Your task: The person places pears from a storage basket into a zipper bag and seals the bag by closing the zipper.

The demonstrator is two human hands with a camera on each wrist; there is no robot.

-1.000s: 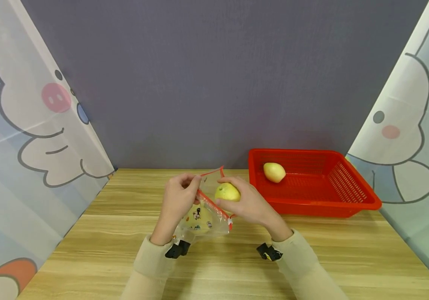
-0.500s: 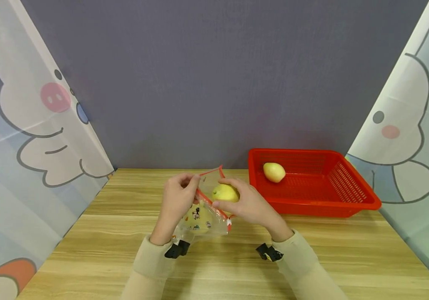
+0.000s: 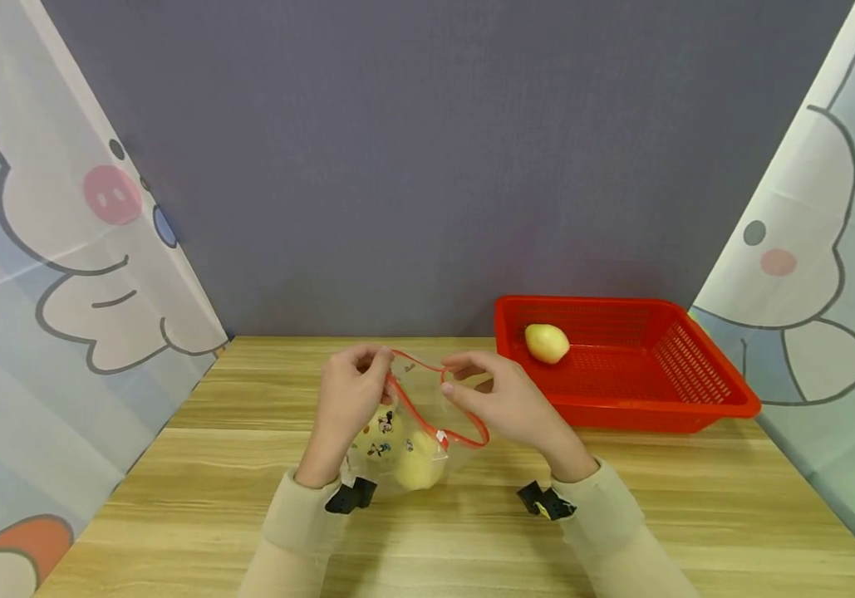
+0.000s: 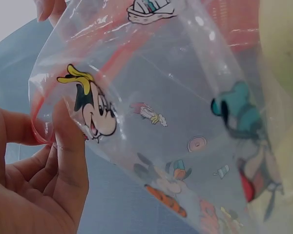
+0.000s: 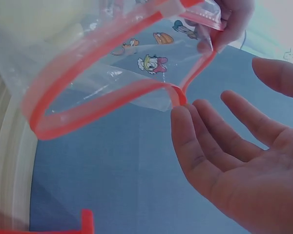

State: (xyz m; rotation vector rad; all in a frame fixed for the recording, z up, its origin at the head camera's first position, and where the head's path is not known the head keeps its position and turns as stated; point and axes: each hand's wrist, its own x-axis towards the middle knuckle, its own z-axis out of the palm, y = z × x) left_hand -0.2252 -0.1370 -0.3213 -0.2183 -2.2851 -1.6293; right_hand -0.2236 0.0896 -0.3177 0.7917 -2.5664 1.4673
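Note:
A clear zip bag (image 3: 380, 449) with a red zip edge and cartoon prints hangs over the table, its mouth spread apart. My left hand (image 3: 352, 390) pinches the red edge between thumb and fingers, as the left wrist view also shows. Inside the bag, low down, sits a pale yellow fruit (image 3: 418, 468), with more pale yellow showing behind the prints to its left. My right hand (image 3: 505, 403) is at the mouth's right side, holding nothing. Its fingers (image 5: 183, 126) are relaxed, one fingertip right at the red edge, the thumb apart.
To the right stands a red plastic basket (image 3: 621, 413) with slotted walls, one pale yellow fruit (image 3: 547, 343) in its left corner. The wooden table (image 3: 696, 515) ends at a dark grey panel (image 3: 427, 166). Cartoon-printed curtains (image 3: 16, 332) flank both sides.
The yellow fruit in my right hand has gone down into the bag and been let go. The right fingers have loosened at the mouth, which now gapes wider. My left hand has barely moved.

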